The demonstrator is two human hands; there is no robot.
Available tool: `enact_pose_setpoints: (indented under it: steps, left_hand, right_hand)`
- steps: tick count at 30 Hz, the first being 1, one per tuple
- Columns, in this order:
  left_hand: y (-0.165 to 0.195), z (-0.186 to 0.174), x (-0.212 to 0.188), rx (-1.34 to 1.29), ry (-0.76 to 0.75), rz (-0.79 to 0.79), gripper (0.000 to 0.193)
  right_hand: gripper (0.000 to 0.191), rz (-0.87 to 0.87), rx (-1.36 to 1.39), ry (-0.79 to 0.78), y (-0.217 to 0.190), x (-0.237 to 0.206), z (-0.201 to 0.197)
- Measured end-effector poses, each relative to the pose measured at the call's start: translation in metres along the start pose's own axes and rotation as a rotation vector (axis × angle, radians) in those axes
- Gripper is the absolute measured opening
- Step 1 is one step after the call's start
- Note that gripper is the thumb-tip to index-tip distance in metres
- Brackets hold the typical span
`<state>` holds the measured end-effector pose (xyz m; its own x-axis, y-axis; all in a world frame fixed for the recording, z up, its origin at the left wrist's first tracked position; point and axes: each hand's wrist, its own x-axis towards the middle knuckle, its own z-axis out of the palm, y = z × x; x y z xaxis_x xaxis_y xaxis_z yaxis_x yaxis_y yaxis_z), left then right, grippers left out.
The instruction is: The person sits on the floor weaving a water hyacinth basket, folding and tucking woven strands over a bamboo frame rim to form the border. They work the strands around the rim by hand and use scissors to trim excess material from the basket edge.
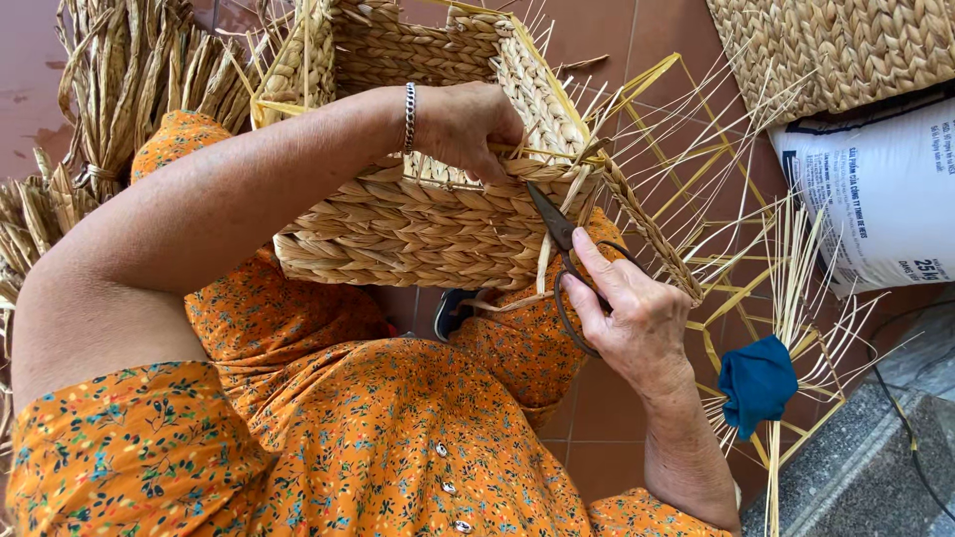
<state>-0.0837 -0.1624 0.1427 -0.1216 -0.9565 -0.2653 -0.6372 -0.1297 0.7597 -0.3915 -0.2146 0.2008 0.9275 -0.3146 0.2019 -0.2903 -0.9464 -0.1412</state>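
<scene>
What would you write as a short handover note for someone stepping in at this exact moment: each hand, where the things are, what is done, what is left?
Left hand: grips the rim of the woven basket, which is tilted on the lap.
Right hand: holds dark scissors, blades up at a loose strand under the rim.
Done: the basket's walls are woven.
Left: stray ends still stick out at the rim corner.
Nearby: dried fibre bundles, thin straw frames, blue cloth.

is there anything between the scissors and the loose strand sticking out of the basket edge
Nothing visible. The right hand holds the scissors with the blades right at the basket rim, beside the pale strand. The left hand grips the rim just above.
</scene>
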Motion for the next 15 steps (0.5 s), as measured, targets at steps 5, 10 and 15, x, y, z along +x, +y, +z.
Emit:
enact_pose_setpoints:
  steps: [5, 10, 15]
  left_hand:
    - [0.004, -0.001, 0.000, -0.111, -0.006, 0.013, 0.021]
    - [0.007, -0.003, -0.001, -0.201, -0.058, -0.088, 0.024]
    - [0.008, -0.001, 0.001, -0.206, -0.064, -0.069, 0.022]
  right_hand:
    - [0.049, -0.035, -0.092, -0.010, -0.004, 0.004, 0.006]
    - [0.049, -0.025, -0.167, -0.036, -0.016, 0.009, 0.009]
    - [0.048, -0.052, -0.208, -0.098, -0.020, 0.021, -0.002]
